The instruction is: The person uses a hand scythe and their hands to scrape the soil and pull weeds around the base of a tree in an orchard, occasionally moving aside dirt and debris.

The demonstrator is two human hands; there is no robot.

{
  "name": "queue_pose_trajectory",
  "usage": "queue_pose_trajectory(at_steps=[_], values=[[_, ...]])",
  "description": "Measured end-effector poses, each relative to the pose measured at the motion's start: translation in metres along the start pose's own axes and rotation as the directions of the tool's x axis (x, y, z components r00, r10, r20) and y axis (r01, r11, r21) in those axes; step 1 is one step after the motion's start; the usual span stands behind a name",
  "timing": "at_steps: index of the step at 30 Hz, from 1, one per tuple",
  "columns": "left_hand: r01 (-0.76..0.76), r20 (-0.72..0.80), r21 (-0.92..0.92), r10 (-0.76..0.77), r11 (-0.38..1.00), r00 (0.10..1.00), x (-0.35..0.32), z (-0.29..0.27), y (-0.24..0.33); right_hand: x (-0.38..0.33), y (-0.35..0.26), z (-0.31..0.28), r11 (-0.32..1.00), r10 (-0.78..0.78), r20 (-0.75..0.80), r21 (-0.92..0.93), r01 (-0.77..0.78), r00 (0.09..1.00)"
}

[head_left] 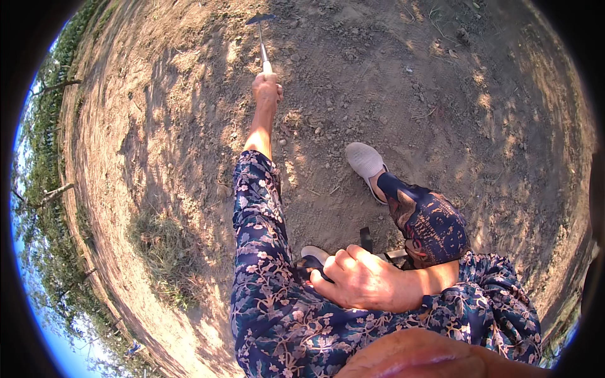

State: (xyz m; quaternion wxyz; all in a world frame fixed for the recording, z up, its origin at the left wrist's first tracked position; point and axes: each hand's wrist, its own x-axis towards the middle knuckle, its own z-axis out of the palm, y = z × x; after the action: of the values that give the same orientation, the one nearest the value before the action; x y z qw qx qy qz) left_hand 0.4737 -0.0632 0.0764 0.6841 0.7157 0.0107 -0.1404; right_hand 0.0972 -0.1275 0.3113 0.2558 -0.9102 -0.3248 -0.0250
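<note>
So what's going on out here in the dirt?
A person in floral clothes is crouched over dry, stony ground. Their left hand is stretched forward, gripping the handle of a small hoe whose blade sits on the soil. The right hand rests on the knee, holding nothing. One pale shoe is planted ahead; a grass patch lies to the left.

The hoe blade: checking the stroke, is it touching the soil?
Cannot tell. The head view shows the hoe blade over the soil, too small to show contact or gap.

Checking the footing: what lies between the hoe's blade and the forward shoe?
Head view: only bare, dry, pebbly soil lies between the hoe blade and the pale shoe.
</note>
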Motion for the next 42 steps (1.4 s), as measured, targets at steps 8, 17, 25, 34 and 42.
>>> queue_pose_trajectory(at_steps=[8, 17, 25, 34, 42], values=[[0.248, 0.096, -0.128, -0.237, 0.960, 0.967, -0.039, 0.036, -0.060, 0.003, 0.021, -0.008, 0.990, 0.086, 0.076, 0.107, -0.094, 0.993], [0.164, 0.089, 0.011, -0.164, 0.986, 0.982, -0.090, -0.028, -0.062, 0.011, 0.021, -0.009, 0.998, 0.036, 0.131, 0.044, -0.042, 0.991], [0.410, -0.085, -0.364, -0.468, 0.836, 0.880, 0.051, -0.072, -0.022, 0.013, 0.023, -0.001, 0.996, 0.088, 0.140, -0.001, -0.089, 0.986], [0.441, -0.085, -0.162, -0.458, 0.883, 0.885, -0.157, -0.103, -0.071, 0.018, 0.010, -0.002, 1.000, 0.025, 0.186, -0.009, -0.024, 0.982], [0.220, -0.077, -0.054, -0.224, 0.974, 0.972, -0.066, -0.085, -0.038, 0.012, 0.005, 0.003, 1.000, 0.006, 0.108, -0.031, -0.003, 0.994]])
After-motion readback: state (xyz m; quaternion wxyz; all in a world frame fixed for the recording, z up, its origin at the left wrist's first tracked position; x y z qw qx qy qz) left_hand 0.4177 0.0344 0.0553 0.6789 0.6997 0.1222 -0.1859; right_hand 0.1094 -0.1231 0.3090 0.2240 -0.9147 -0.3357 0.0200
